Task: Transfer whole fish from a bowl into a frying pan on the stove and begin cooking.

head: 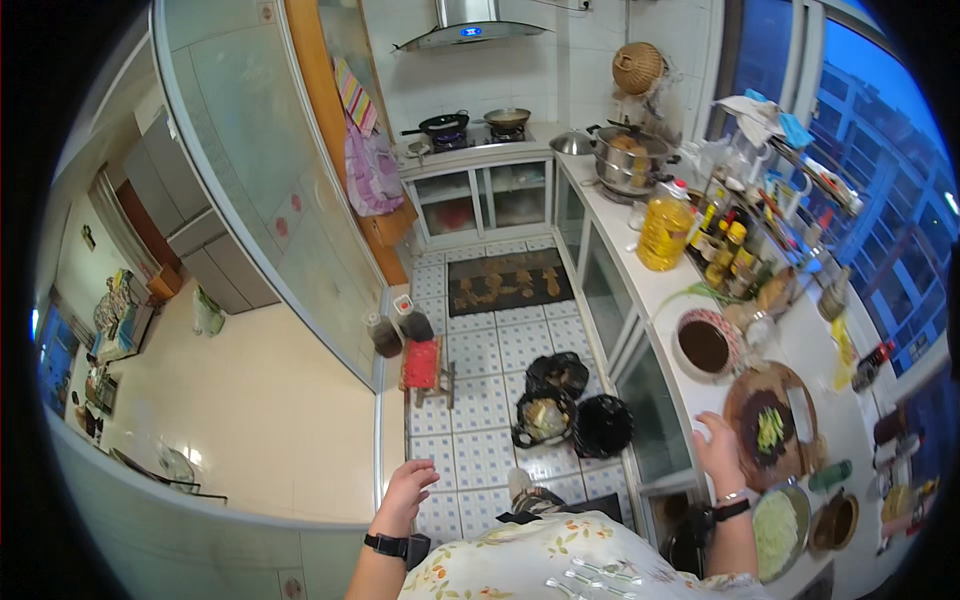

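Note:
My left hand hangs in the air over the tiled floor, its fingers a little apart and holding nothing. At the counter's front edge, my right hand is spread and empty, just left of a round wooden chopping board. Chopped green vegetable lies on the board's dark, wet middle. A cleaver's pale blade appears to rest along its right side. Nearer me stands a metal bowl of shredded pale-green vegetable. Beyond the board is a patterned bowl of dark liquid.
Bin bags stand on the floor ahead, beside a red-topped stool. A steamer pot and an oil jug occupy the right counter. Two pans sit on the far stove. A glass partition borders the left.

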Motion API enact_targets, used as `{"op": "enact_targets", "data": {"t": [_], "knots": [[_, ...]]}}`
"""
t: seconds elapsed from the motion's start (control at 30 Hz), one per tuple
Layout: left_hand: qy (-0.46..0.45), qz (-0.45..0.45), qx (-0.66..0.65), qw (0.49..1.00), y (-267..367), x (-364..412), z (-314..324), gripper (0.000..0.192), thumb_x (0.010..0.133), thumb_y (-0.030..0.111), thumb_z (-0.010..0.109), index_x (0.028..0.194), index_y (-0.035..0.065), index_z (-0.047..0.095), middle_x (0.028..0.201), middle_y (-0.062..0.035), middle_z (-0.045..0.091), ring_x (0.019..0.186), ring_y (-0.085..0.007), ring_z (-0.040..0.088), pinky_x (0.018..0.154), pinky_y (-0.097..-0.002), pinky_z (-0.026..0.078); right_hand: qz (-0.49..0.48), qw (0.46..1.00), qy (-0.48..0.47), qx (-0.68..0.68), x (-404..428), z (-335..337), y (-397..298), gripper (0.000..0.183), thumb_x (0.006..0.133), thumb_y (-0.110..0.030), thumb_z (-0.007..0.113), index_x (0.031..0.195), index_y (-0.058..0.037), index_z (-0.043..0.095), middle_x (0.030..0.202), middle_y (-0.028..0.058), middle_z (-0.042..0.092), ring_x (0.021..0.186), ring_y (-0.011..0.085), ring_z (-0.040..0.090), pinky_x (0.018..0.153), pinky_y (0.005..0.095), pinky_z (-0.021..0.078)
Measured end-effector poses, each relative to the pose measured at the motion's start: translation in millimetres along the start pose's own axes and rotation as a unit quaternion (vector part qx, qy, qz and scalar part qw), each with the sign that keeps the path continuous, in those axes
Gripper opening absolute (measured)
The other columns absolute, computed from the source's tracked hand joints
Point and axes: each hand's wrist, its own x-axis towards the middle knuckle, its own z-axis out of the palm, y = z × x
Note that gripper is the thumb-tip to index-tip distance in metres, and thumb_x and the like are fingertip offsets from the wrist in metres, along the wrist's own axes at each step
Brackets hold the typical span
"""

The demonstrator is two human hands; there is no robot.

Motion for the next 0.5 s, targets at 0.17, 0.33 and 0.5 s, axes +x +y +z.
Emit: {"op": "enact_targets", "data": {"t": [0.17,0.33,0.5], "knots": [[0.087,0.017,-0.053,0.995,114,67,-42,0.025,0.091,0.014,0.058,0.115,0.0093,0.060,0.105,-0.0012,0.065,0.098,-0.0140,0.065,0.074,-0.0302,0.041,-0.064,0.993,-0.028,0.094,186,138,-59,0.030,0.079,-0.007,0.071,0.108,-0.0019,0.067,0.121,0.0225,0.061,0.115,0.0396,0.057,0.099,0.0426,0.0462],[0.135,0.030,-0.061,0.988,203,138,-67,0.024,0.092,0.011,0.054,0.115,0.0067,0.059,0.106,-0.0030,0.064,0.100,-0.0153,0.066,0.072,-0.0263,0.042,-0.128,0.986,-0.057,0.093,349,222,-140,0.034,0.080,-0.007,0.071,0.114,-0.0039,0.065,0.135,0.0204,0.053,0.122,0.0379,0.053,0.101,0.0420,0.0450],[0.125,0.013,-0.093,0.988,259,253,-102,0.023,0.091,0.011,0.054,0.113,0.0064,0.059,0.104,-0.0038,0.065,0.097,-0.0165,0.068,0.068,-0.0269,0.044,-0.194,0.964,-0.146,0.104,490,302,-204,0.037,0.081,-0.009,0.071,0.117,-0.0040,0.064,0.140,0.0201,0.049,0.125,0.0388,0.051,0.103,0.0425,0.0439]]}}
